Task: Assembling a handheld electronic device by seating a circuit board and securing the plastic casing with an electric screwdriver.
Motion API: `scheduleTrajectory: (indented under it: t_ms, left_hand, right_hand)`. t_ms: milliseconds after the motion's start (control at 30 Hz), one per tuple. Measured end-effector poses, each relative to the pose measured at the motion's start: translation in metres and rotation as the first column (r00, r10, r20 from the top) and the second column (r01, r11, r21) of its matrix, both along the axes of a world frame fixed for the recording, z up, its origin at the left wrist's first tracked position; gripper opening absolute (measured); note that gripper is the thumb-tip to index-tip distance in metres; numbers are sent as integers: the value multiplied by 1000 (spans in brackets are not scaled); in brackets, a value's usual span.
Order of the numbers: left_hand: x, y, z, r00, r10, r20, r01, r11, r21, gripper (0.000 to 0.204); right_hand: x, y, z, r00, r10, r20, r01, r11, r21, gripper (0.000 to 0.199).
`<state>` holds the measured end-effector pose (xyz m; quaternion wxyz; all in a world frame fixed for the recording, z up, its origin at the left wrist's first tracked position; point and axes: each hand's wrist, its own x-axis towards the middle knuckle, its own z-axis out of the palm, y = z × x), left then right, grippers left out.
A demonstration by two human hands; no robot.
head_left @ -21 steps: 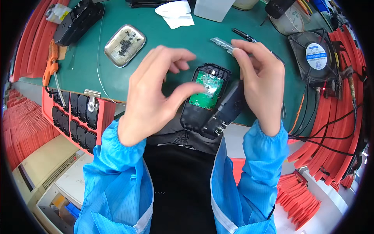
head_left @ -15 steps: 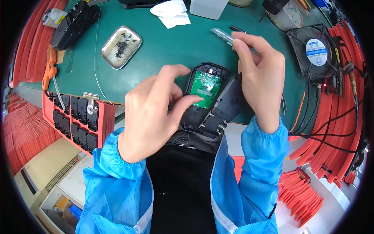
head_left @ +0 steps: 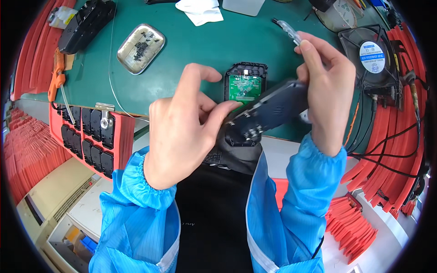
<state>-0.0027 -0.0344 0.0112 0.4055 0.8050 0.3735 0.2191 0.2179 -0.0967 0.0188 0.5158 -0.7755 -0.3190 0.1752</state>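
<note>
A black plastic housing (head_left: 229, 68) with a green circuit board (head_left: 246, 87) inside stands at the table's front edge. My left hand (head_left: 184, 120) is at its left side, thumb pressed on the board's lower end. The index finger arches clear of the housing; the lower fingers are partly hidden. My right hand (head_left: 330, 75) grips the upper right end of a black cover (head_left: 277, 109), tilted and raised over the housing's right side. The cover's lower end overlaps the housing. Between right thumb and index finger is a slim, clear tool (head_left: 290, 32), its exact kind unclear.
A metal tray (head_left: 141, 48) with small black bits lies at the left, near an orange-handled glue gun (head_left: 58, 75). Black parts fill a red rack (head_left: 123, 141) beside the table edge. A fan (head_left: 371, 57) and cables stand right. White paper (head_left: 200, 11) lies at the back.
My right hand has moved right, lifting and tilting the cover away from the board. The housing has turned straighter and shifted slightly away from me, with my left thumb still on the board.
</note>
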Motion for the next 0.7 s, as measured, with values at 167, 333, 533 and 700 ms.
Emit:
scheduleTrajectory:
  t_ms: [167, 333, 533, 700]
  left_hand:
    - [0, 2, 3, 999, 17, 43, -14, 998, -57, 35]
    - [10, 23, -1, 990, -43, 136, 19, 985, 173, 23]
    - [19, 38, -13, 980, -127, 155, 71, 943, 324, 13]
    - [33, 46, -7, 970, -238, 57, 166, 809, 564, 15]
  right_hand:
    - [-4, -12, -6, 990, 13, 138, 3, 993, -119, 20]
    - [8, -20, -4, 870, 253, 423, -303, 951, 54, 18]
    - [1, -8, -5, 816, 412, 405, -468, 883, 44, 16]
    - [-2, -6, -9, 819, 432, 377, -468, 884, 6, 14]
